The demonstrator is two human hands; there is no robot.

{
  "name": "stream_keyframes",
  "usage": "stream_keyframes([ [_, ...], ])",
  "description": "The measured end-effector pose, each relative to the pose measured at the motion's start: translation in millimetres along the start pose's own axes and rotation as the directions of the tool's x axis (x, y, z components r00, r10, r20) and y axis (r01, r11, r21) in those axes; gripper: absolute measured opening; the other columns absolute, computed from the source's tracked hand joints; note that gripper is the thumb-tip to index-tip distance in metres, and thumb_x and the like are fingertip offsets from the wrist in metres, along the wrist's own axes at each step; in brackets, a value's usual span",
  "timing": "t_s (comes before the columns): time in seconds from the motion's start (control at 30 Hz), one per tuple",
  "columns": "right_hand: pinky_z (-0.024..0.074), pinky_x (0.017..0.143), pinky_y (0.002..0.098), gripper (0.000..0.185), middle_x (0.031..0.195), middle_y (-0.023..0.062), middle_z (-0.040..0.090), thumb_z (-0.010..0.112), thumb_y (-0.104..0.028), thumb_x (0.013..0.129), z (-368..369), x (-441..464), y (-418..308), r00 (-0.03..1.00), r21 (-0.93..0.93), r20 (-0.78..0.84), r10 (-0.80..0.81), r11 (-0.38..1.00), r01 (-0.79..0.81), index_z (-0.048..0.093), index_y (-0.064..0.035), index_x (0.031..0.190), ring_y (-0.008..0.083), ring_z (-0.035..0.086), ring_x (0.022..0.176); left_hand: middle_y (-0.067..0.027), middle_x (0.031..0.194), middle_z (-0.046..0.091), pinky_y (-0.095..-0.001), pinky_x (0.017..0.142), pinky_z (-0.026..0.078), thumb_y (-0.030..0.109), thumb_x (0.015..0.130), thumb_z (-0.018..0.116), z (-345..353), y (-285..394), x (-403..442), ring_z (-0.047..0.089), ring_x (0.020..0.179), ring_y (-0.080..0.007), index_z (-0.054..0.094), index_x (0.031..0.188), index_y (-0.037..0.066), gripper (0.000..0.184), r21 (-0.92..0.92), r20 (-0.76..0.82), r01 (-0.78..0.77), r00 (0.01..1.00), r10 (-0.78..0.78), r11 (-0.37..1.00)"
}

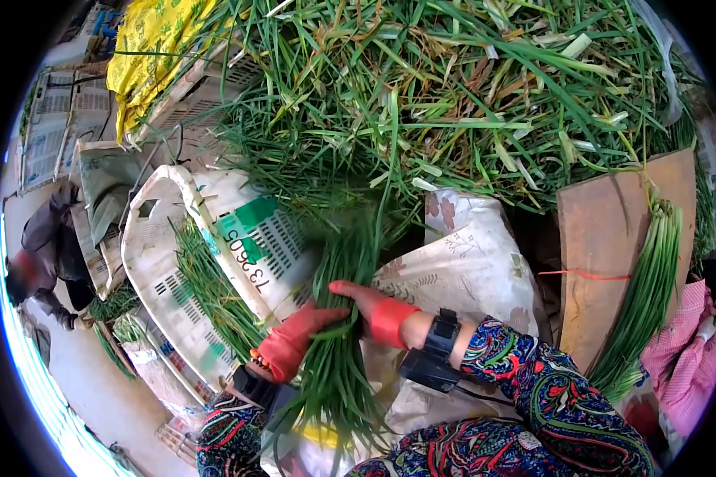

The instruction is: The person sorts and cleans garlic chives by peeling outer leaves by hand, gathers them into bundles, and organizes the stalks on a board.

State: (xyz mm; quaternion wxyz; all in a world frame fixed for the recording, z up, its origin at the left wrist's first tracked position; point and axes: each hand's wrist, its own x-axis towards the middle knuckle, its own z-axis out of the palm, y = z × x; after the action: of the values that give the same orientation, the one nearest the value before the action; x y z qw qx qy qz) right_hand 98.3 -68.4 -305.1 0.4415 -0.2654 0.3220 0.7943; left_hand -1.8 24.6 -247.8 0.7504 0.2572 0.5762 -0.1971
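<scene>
In the middle of the head view hangs a bunch of garlic chives (338, 381), its long green leaves trailing down toward my lap. My left hand (294, 338), in a red glove, is closed around it from the left. From the right, my right hand (378, 310), also red-gloved, grips the same bunch, with a finger laid across the leaves. The bunch's upper end is blurred near the big heap of loose green leaves (469, 95). White cloth with a leaf print (469, 254) lies just beyond my right hand.
Left of my hands stands a white plastic crate (147, 238) with more chives inside. A wooden board (601, 230) on the right has a tied chive bundle (644, 294) against it, with a red tie (585, 274). A yellow sack (151, 63) sits upper left; another person (52, 246) bends at far left.
</scene>
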Motion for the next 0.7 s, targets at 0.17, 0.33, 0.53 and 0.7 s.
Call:
stream_keyframes([
  [0.17,0.0448,0.079,0.038,0.047,0.098,0.011,0.06,0.061,-0.046,0.075,-23,31,-19,0.979,0.003,-0.07,0.192,0.981,-0.192,0.059,-0.0054,0.098,0.0251,0.056,0.085,-0.007,0.089,0.06,-0.0288,0.063,0.052,0.008,0.079,0.061,14,11,2,0.061,0.072,-0.0176,0.048,0.11,0.006,0.034,-0.181,-0.012,0.077,0.997,-0.081,0.98],
  [0.33,0.0403,0.085,0.0354,0.053,0.106,0.0083,0.058,0.064,-0.047,0.072,-5,35,-33,0.996,-0.104,-0.055,0.076,0.991,-0.081,0.059,-0.0057,0.104,0.0221,0.054,0.093,-0.009,0.092,0.059,-0.0307,0.064,0.051,0.004,0.073,0.062,5,9,37,0.06,0.077,-0.02,0.041,0.115,0.003,0.047,0.26,-0.073,-0.203,0.971,0.229,0.944],
  [0.53,0.0434,0.082,0.0294,0.042,0.096,0.0044,0.062,0.061,-0.041,0.078,44,19,-57,0.917,-0.018,0.379,-0.128,0.989,0.145,0.059,-0.0064,0.102,0.0166,0.057,0.085,-0.0168,0.121,0.044,-0.0304,0.091,0.039,0.003,0.067,0.063,24,36,-30,0.046,0.109,-0.0241,0.01,0.135,-0.001,0.087,0.618,-0.035,-0.506,0.747,0.664,0.602],
  [0.7,0.0469,0.076,0.0287,0.037,0.091,0.0056,0.062,0.062,-0.035,0.079,81,-18,-5,0.847,-0.001,0.469,-0.25,0.959,0.284,0.058,-0.0054,0.1,0.015,0.059,0.08,-0.0198,0.131,0.031,-0.032,0.097,0.031,-0.003,0.063,0.058,40,-9,-98,0.037,0.119,-0.0274,0.002,0.136,-0.003,0.092,0.698,-0.033,-0.59,0.54,0.841,0.406],
])
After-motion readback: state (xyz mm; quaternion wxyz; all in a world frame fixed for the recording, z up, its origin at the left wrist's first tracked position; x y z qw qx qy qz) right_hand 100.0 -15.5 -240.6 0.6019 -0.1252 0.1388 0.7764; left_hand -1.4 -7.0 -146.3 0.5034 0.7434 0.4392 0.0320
